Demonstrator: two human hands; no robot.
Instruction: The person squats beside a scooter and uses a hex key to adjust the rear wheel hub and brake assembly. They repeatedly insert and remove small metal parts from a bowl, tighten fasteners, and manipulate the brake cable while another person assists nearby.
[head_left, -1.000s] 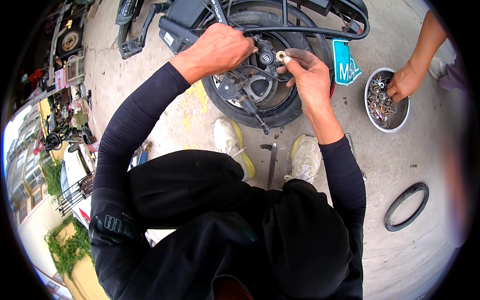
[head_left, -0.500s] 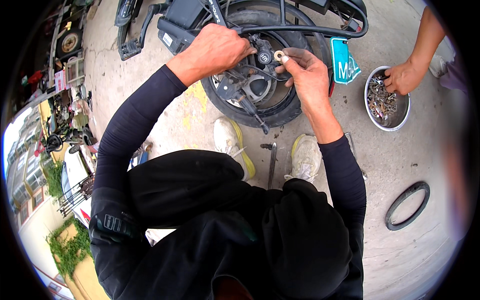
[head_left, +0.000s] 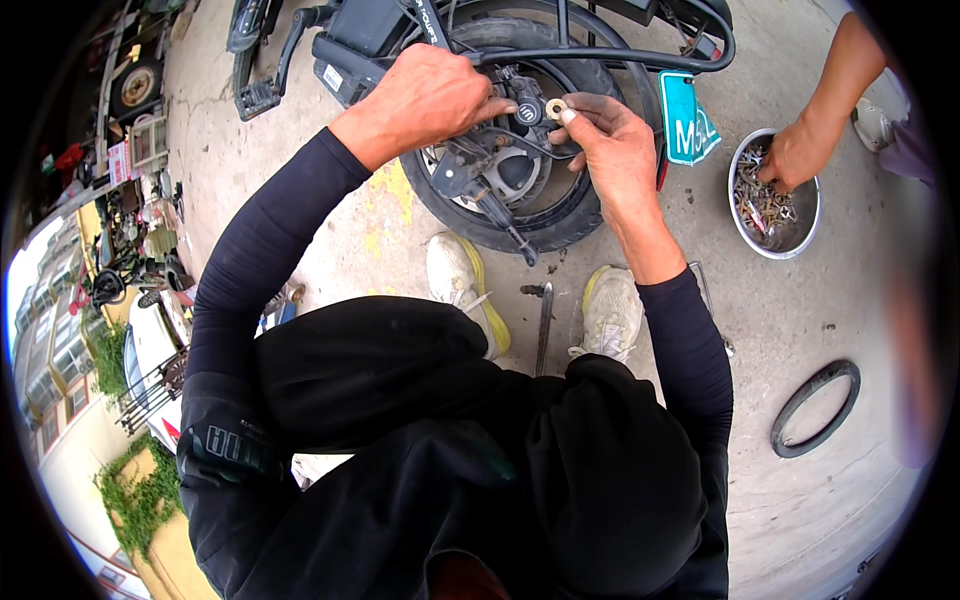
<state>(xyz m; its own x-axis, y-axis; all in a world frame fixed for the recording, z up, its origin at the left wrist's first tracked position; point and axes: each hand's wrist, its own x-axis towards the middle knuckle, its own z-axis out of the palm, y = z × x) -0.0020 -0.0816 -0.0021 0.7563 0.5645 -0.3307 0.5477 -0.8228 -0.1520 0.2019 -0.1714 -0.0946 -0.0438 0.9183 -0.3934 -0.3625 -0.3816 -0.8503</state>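
Note:
A black e-bike (head_left: pixel 358 25) lies across the top of the view, its rear wheel (head_left: pixel 570 220) and hub with black housing near my hands. My left hand (head_left: pixel 420 105) has its fingers curled at the frame above the hub; whatever they grip is hidden. My right hand (head_left: pixel 618 165) pinches a small pale brass ring washer (head_left: pixel 555 109) between thumb and finger, held just beside the round hub cap (head_left: pixel 527 114). A torn teal plate (head_left: pixel 681 120) hangs at the bike's rear, right of my right hand.
A co-worker's hand (head_left: pixel 800 155) reaches into a metal bowl (head_left: pixel 807 225) of bolts. A loose tyre (head_left: pixel 840 410) lies at right. A long metal tool (head_left: pixel 544 330) rests between my shoes. Clutter and a white car (head_left: pixel 148 355) stand at left.
My hands stay almost still, with the washer shifted very slightly left. The co-worker's hand has shifted about in the bowl, lifting a little and dipping back among the bolts.

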